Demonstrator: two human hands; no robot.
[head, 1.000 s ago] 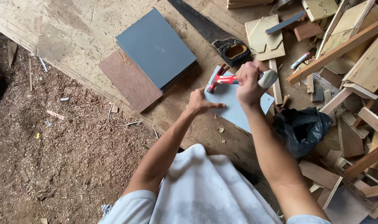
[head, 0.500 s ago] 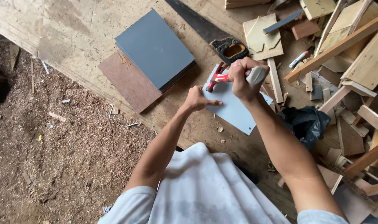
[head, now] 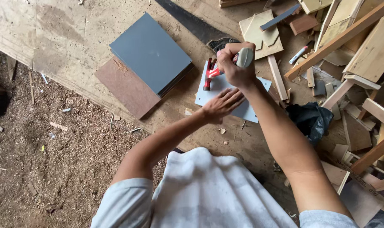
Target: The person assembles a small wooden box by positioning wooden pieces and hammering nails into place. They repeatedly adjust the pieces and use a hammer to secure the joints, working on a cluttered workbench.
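My right hand (head: 236, 66) grips a red hammer (head: 212, 73) by its grey-capped handle, the head hanging just above a pale blue panel (head: 208, 93). That panel lies flat on a large wooden board (head: 65, 38). My left hand (head: 222, 105) rests flat on the panel's near edge, fingers spread. Directly beyond the hammer lies a hand saw (head: 191, 21) with a dark handle.
A stack of grey square panels (head: 152, 52) over a brown board (head: 126, 86) lies to the left. Wood offcuts and battens (head: 348, 38) pile up on the right, with a marker pen (head: 298, 55) and a black plastic bag (head: 310, 120). Sawdust (head: 40, 160) covers the ground.
The right hand has lifted the hammer slightly and drawn it back over the pale panel. The left hand has stayed pressed on the panel. The view has shifted a little.
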